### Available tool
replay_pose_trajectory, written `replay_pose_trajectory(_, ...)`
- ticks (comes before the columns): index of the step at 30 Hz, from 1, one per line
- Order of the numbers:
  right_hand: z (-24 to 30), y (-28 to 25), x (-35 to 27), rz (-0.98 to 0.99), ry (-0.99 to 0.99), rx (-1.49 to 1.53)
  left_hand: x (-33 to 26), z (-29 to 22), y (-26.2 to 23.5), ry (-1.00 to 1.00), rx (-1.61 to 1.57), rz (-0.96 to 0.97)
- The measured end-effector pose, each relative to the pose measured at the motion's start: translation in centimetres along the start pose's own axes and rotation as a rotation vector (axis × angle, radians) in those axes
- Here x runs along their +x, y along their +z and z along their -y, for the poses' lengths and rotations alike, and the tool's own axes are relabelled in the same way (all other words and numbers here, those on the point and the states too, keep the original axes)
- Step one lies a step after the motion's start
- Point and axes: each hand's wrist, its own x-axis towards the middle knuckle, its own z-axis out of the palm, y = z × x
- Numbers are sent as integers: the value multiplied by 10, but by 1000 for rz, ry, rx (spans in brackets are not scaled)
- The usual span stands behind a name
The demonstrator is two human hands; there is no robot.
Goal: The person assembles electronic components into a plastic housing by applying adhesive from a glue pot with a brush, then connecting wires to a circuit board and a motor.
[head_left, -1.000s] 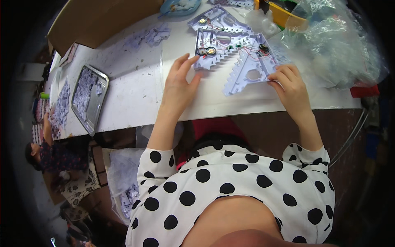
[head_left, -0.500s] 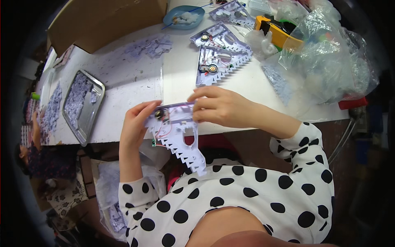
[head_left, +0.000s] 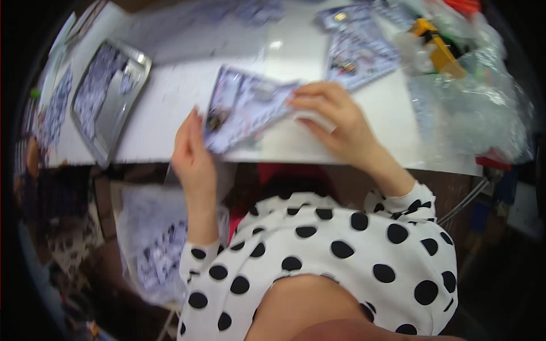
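Note:
A pale lilac plastic toy saw shell [head_left: 244, 108] is held just over the near part of the table, its open inside facing up. It has a toothed edge, and a round dark part with a brassy centre sits near its left corner. My left hand [head_left: 193, 150] is closed at its left edge, the fingers partly hidden. My right hand [head_left: 341, 122] has its fingertips on the narrow right end, with the thumb lower and a little apart. Motion blurs the wiring inside. Farther right lie similar shells [head_left: 361, 48] with small parts in them.
A metal tray [head_left: 126, 108] of small lilac pieces stands at the left, beside a loose heap [head_left: 57, 116]. Clear plastic bags [head_left: 483, 108] and a yellow-and-black object [head_left: 438, 48] crowd the right. A white sack [head_left: 148, 238] of lilac parts is below the table edge.
The toy saw shell has moved away from my body, from the table edge to over the tabletop. It has turned so its narrow end points right. My view has also shifted.

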Motion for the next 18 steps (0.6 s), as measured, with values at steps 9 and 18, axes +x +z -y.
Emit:
replay_pose_trajectory(9,17,36,6,-65,17,-176,-2,-10,-34,119,4,-1)
replay_pose_trajectory(18,45,66,20,-71,45,-47,-3,-44,-12,395,577,215)
